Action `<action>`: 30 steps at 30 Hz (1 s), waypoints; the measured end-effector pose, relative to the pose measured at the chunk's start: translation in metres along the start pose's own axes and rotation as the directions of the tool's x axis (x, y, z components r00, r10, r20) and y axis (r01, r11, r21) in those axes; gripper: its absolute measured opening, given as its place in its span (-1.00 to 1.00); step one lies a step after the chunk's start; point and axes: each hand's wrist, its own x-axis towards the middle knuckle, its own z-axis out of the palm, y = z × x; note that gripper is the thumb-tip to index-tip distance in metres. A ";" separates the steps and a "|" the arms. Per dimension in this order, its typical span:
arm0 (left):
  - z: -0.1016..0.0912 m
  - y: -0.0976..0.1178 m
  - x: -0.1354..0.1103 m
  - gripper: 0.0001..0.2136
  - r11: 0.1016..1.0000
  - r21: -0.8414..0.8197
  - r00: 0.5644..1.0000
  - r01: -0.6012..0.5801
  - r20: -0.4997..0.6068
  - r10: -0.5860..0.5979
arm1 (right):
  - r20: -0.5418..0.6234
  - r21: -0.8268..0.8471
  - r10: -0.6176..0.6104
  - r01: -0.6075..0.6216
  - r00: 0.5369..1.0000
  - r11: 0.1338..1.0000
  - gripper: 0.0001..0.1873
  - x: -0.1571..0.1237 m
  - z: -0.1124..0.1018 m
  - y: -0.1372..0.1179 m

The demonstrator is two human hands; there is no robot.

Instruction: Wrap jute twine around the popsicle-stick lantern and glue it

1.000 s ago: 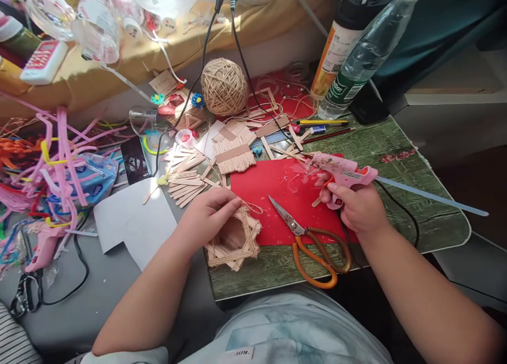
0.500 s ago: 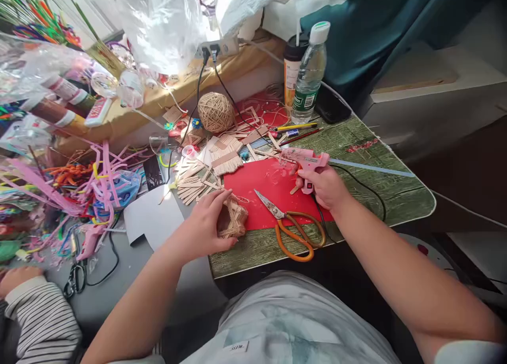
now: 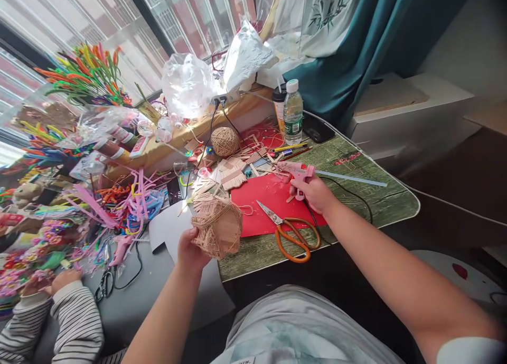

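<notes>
My left hand (image 3: 189, 250) grips a small basket of wooden sticks and twine (image 3: 217, 225) from below and holds it up in the air above the table's near edge. My right hand (image 3: 314, 193) is closed round the handle of a pink glue gun (image 3: 295, 169), whose nozzle points left over a red sheet (image 3: 263, 201). A clear glue stick pokes out of the gun's back to the right. Orange-handled scissors (image 3: 291, 235) lie on the red sheet between my hands.
A twine ball (image 3: 225, 141), loose wooden sticks (image 3: 233, 176), a water bottle (image 3: 293, 113) and pencils sit at the back of the green table (image 3: 380, 200). Pink and orange pipe cleaners (image 3: 119, 200) pile up left. Another person's striped sleeve (image 3: 63, 316) lies at bottom left.
My left hand has lifted the stick basket off the table and turned it up. The camera has tilted up and back, showing the window. My right hand stays on the glue gun.
</notes>
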 end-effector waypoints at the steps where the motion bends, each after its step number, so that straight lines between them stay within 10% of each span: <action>1: 0.003 -0.007 -0.001 -0.32 0.999 -0.049 1.000 -0.008 -0.019 0.007 | 0.001 -0.005 -0.003 0.003 1.000 1.000 -0.60 -0.001 0.000 0.000; 10: 0.021 -0.041 0.015 -0.47 0.985 -0.159 0.988 0.073 -0.123 -0.093 | 0.009 -0.047 -0.003 0.004 1.000 0.999 -0.56 -0.001 -0.002 0.003; 20: 0.019 -0.037 0.037 -0.50 0.987 0.072 0.983 0.142 -0.130 -0.132 | 0.009 -0.096 0.009 -0.008 1.000 0.995 -0.62 -0.005 0.002 0.002; 30: -0.020 -0.013 0.025 -0.76 0.780 0.625 0.959 -0.037 -0.196 0.203 | 0.035 -0.305 0.031 -0.019 0.999 0.952 -0.72 -0.030 0.022 -0.021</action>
